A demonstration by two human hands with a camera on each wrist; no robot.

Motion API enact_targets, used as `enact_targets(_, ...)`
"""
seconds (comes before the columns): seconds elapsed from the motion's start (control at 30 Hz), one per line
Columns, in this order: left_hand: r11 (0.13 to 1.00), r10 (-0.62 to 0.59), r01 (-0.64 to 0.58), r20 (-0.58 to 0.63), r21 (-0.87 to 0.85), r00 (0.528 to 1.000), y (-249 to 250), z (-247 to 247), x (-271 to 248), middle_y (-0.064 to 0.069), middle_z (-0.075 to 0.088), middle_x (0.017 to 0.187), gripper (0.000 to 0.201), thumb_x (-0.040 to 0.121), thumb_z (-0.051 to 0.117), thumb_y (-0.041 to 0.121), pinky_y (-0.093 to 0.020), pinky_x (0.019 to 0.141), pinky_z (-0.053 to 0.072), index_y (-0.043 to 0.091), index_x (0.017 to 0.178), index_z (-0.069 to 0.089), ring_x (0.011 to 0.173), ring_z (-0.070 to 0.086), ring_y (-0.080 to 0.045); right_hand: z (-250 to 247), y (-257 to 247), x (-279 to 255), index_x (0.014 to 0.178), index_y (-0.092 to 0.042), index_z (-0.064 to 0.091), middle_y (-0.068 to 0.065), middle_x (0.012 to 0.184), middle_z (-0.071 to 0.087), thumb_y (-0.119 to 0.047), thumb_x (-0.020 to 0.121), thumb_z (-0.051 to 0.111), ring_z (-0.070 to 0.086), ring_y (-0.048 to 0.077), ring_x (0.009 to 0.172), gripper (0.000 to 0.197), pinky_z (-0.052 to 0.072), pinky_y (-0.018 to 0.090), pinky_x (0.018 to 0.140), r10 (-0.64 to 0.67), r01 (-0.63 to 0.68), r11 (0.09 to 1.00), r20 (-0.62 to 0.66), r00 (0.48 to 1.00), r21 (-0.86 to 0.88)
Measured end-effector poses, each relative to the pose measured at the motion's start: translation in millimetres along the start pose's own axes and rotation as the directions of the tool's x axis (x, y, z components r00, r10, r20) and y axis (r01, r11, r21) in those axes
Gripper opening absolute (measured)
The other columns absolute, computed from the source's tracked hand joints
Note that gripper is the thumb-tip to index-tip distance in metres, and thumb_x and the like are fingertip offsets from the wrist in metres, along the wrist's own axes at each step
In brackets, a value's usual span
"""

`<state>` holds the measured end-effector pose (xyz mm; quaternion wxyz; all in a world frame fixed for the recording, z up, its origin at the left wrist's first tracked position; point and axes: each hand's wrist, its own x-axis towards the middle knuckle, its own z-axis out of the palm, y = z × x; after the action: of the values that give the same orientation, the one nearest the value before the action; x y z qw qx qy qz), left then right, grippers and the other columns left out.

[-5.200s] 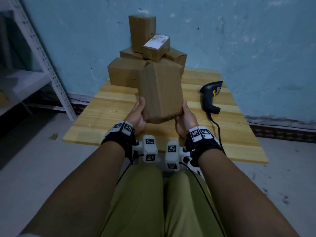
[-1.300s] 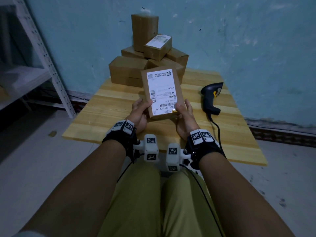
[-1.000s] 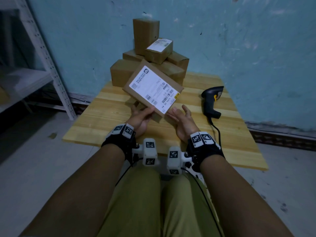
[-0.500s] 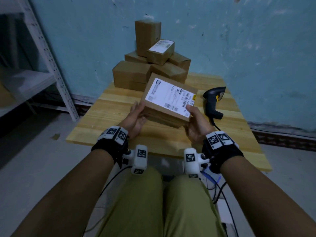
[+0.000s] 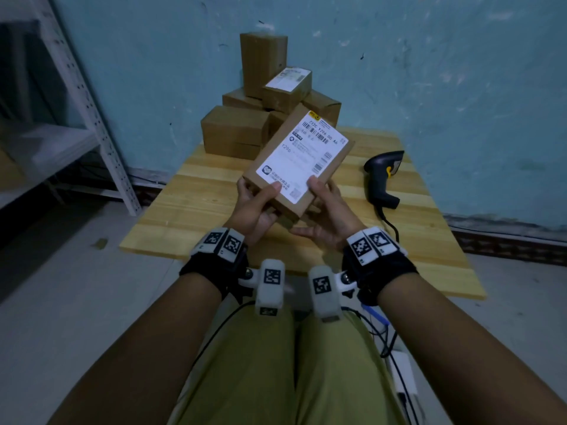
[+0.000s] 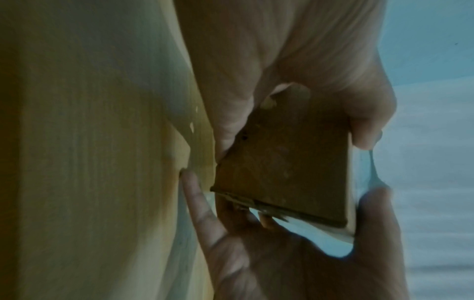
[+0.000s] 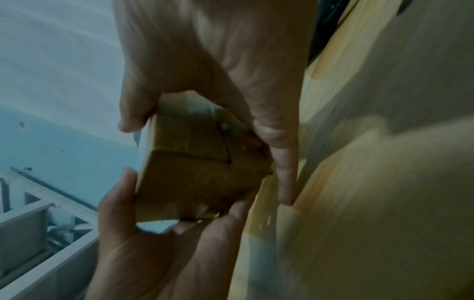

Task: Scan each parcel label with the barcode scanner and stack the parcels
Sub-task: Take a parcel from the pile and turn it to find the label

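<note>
I hold a brown cardboard parcel [image 5: 297, 161] above the wooden table [image 5: 196, 204], tilted, with its white label [image 5: 302, 154] facing up and the barcode end pointing away. My left hand [image 5: 260, 197] grips its near left corner, thumb on top. My right hand [image 5: 322, 197] grips the near right corner the same way. In the left wrist view the parcel [image 6: 282, 168] sits between thumb and fingers; the right wrist view shows the parcel [image 7: 195, 168] pinched likewise. The black barcode scanner [image 5: 382, 176] lies on the table to the right, untouched.
Several brown parcels [image 5: 236, 133] are piled at the table's far edge against the blue wall, one upright box [image 5: 264, 62] on top. The scanner's cable [image 5: 389, 225] runs off the near right edge. A white metal shelf [image 5: 92, 118] stands at left.
Both hands have turned the parcel about a quarter turn, so the label now runs lengthwise away from me. The hands have shifted to its near end. The scanner has not moved.
</note>
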<state>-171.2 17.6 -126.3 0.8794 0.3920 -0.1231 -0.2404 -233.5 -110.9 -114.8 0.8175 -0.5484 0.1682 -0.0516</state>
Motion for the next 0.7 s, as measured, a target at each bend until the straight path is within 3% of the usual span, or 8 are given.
enact_targets(0.07, 1.000, 0.005, -0.005, 0.010, -0.001, 1.000, -5, 1, 1, -0.007, 0.054, 0.121, 0.037, 0.092, 0.045, -0.005, -0.040, 0.082, 0.056, 0.028, 0.107, 0.038, 0.105, 0.058, -0.021, 4, 3, 2, 0.141, -0.030, 0.026, 0.000, 0.110, 0.060, -0.028, 0.090, 0.058, 0.059, 0.021, 0.100, 0.061, 0.052, 0.054, 0.081, -0.003, 0.003, 0.999, -0.001, 1.000, -0.032)
enact_targets(0.13, 0.999, -0.011, 0.012, -0.018, 0.051, 1.000, -4, -3, 4, -0.009, 0.053, 0.122, 0.032, 0.094, 0.044, -0.002, -0.037, 0.086, 0.053, 0.024, 0.111, 0.038, 0.110, 0.055, -0.022, 2, 2, 4, 0.140, -0.029, 0.030, 0.000, 0.107, 0.061, -0.025, 0.091, 0.058, 0.061, 0.022, 0.097, 0.056, 0.054, 0.053, 0.080, -0.022, 0.022, 1.000, -0.004, 1.000, -0.022)
enact_targets(0.17, 0.995, -0.024, 0.028, -0.042, 0.092, 0.999, -1, -7, 6, -0.009, 0.054, 0.120, 0.029, 0.094, 0.045, 0.002, -0.032, 0.083, 0.054, 0.019, 0.117, 0.039, 0.109, 0.055, -0.022, 0, -1, 4, 0.140, -0.030, 0.031, 0.000, 0.106, 0.062, -0.025, 0.092, 0.057, 0.062, 0.022, 0.096, 0.055, 0.054, 0.052, 0.080, -0.025, 0.025, 1.000, -0.006, 1.000, -0.013)
enact_targets(0.23, 0.982, -0.048, 0.063, -0.084, 0.180, 0.995, 4, -14, 10, -0.010, 0.058, 0.112, 0.042, 0.093, 0.052, 0.010, -0.026, 0.076, 0.056, 0.008, 0.131, 0.035, 0.101, 0.058, -0.021, -7, -5, 7, 0.141, -0.031, 0.033, 0.000, 0.106, 0.064, -0.026, 0.092, 0.056, 0.063, 0.023, 0.097, 0.054, 0.054, 0.050, 0.081, -0.024, 0.024, 0.999, -0.008, 1.000, -0.026)
enact_targets(0.3, 0.953, -0.067, 0.099, -0.120, 0.287, 0.990, 7, -20, 13, -0.013, 0.058, 0.115, 0.057, 0.091, 0.056, 0.008, -0.031, 0.084, 0.052, 0.005, 0.141, 0.029, 0.097, 0.059, -0.021, -11, -7, 12, 0.142, -0.031, 0.035, 0.004, 0.113, 0.066, -0.027, 0.089, 0.061, 0.063, 0.028, 0.102, 0.058, 0.053, 0.052, 0.085, -0.032, 0.032, 0.997, -0.003, 0.999, -0.075)
enact_targets(0.43, 0.898, -0.110, 0.150, -0.121, 0.413, 0.987, 9, -25, 16, -0.020, 0.042, 0.143, 0.073, 0.086, 0.057, -0.001, -0.039, 0.097, 0.044, 0.011, 0.148, 0.020, 0.124, 0.050, -0.033, -12, -7, 19, 0.147, -0.024, 0.031, 0.015, 0.131, 0.059, -0.028, 0.073, 0.076, 0.058, 0.035, 0.117, 0.086, 0.043, 0.056, 0.101, -0.100, 0.101, 0.990, 0.009, 0.995, -0.095)
enact_targets(0.57, 0.882, -0.115, 0.150, -0.105, 0.446, 0.988, 8, -23, 16, -0.019, 0.042, 0.143, 0.075, 0.086, 0.059, -0.001, -0.036, 0.099, 0.041, 0.009, 0.148, 0.019, 0.123, 0.049, -0.028, -13, -3, 22, 0.149, -0.023, 0.025, 0.015, 0.137, 0.054, -0.029, 0.082, 0.063, 0.054, 0.033, 0.122, 0.077, 0.039, 0.054, 0.107, -0.117, 0.120, 0.978, 0.029, 0.993, -0.171)
enact_targets(0.7, 0.875, -0.141, 0.170, -0.096, 0.454, 0.985, 10, -20, 15, -0.020, 0.041, 0.144, 0.079, 0.084, 0.059, -0.003, -0.034, 0.102, 0.040, 0.008, 0.149, 0.016, 0.131, 0.044, -0.030, -9, -1, 27, 0.150, -0.028, 0.019, 0.010, 0.141, 0.050, -0.052, 0.073, 0.065, 0.051, 0.029, 0.126, 0.093, 0.036, 0.052, 0.110, -0.128, 0.141, 0.940, 0.060, 0.990, -0.311)
